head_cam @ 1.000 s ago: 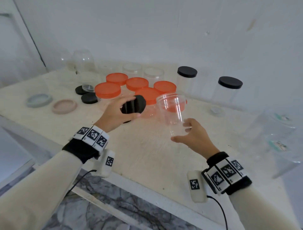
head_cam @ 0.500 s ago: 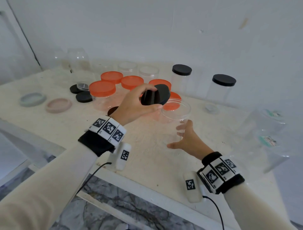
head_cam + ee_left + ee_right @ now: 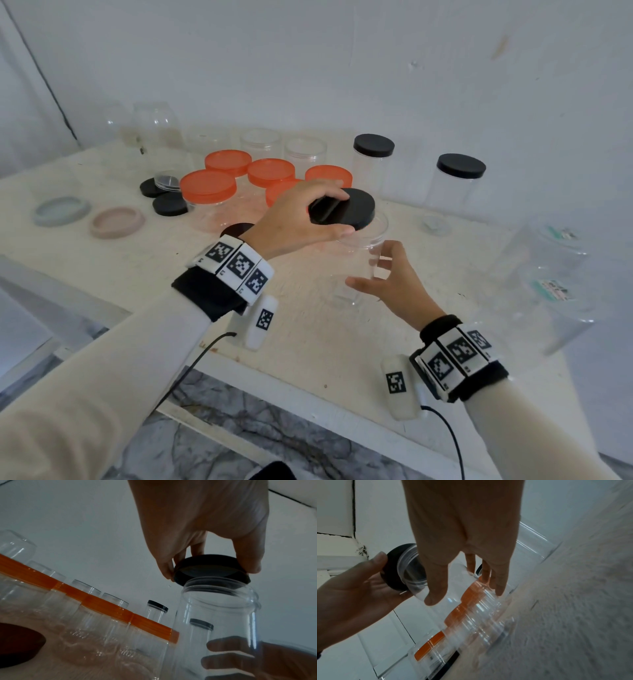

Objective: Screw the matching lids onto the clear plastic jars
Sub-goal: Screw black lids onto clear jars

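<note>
Capping round clear jar (image 3: 359, 263), black lid (image 3: 346, 209)

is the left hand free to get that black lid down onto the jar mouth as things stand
Probably yes: the left hand holds the black lid tilted just over the open jar, which the right hand steadies lower down, leaving the mouth unblocked.

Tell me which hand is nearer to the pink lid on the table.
Left. The left hand holds a black lid over the clear jar, with the pink lid beyond its outer side; the right hand, gripping the jar, is farther away.
</note>
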`<state>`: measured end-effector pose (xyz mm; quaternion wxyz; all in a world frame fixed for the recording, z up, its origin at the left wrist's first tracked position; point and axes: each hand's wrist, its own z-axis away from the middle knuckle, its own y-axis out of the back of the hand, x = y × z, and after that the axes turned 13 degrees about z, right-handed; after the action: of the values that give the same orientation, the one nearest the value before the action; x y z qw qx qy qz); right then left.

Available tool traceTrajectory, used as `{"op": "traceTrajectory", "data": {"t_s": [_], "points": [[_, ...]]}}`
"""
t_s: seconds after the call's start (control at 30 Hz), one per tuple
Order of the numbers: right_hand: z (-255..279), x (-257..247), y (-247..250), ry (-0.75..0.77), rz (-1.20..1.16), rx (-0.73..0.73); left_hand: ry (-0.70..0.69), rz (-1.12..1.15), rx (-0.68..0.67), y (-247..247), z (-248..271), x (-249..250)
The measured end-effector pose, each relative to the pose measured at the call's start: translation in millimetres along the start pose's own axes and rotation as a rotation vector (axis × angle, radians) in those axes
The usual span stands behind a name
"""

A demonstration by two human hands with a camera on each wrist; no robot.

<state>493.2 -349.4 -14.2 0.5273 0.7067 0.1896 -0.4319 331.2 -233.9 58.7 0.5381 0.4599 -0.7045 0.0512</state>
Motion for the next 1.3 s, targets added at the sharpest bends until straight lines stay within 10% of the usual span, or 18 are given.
{"op": "traceTrajectory", "data": {"t_s": [0.73, 0.97, 1.3], "points": [[-2.3, -12.0, 26.3, 0.036, 0.207, -0.160, -0.059, -0.080, -0.120, -16.4, -9.8, -6.0], [5.4, -75.7, 63.4, 0.261, 0.237, 0.084, 0.148, 0.260, -0.075, -23.9, 8.4, -31.0], [-32.4, -136.3, 61.1, 0.292, 1.014, -0.447, 0.204, 0.512, 0.016, -55.3, 9.6, -49.1]]}}
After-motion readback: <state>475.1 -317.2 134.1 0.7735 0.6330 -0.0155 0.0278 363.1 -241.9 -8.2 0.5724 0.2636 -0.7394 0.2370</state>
